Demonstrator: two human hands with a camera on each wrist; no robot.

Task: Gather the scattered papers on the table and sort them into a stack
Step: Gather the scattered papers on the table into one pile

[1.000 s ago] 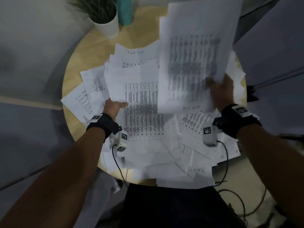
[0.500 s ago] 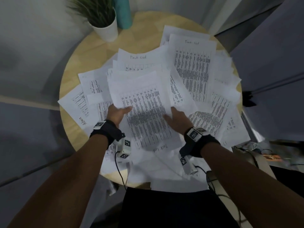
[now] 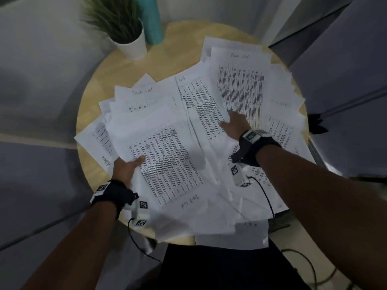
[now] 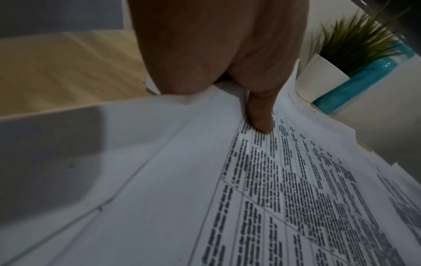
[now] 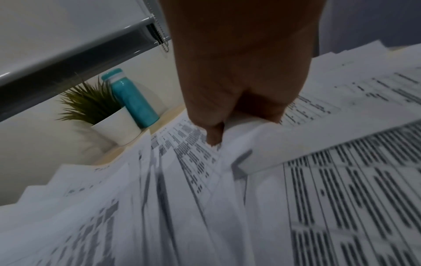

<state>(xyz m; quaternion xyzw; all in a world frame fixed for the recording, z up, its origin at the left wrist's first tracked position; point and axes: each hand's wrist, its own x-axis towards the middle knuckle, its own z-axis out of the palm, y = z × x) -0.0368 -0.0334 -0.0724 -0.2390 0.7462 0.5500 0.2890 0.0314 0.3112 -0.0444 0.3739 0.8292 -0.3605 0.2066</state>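
Bottom centre: papers [image 3: 213, 222] overhang the near rim of the round table [image 3: 173, 57]. Lower left: left hand [image 3: 126, 171] pinches the left edge of a printed bundle [image 3: 167, 164], thumb on top, fingers hidden underneath. The bundle lies slanted on the pile. Right of centre: right hand [image 3: 235, 126] pinches the edge of a loose sheet [image 3: 205, 114], thumb over, fingers tucked under. Right rim is covered, with sheets fanning past it. Bare wood shows only along the left rim and upper left, so free room there. Top of frame: plant pot [image 3: 133, 46] and teal bottle [image 3: 151, 24] side by side at the far rim, apart from the papers. Versus half a second ago: right hand has left the bundle and gone up-right; left hand keeps the same grip.
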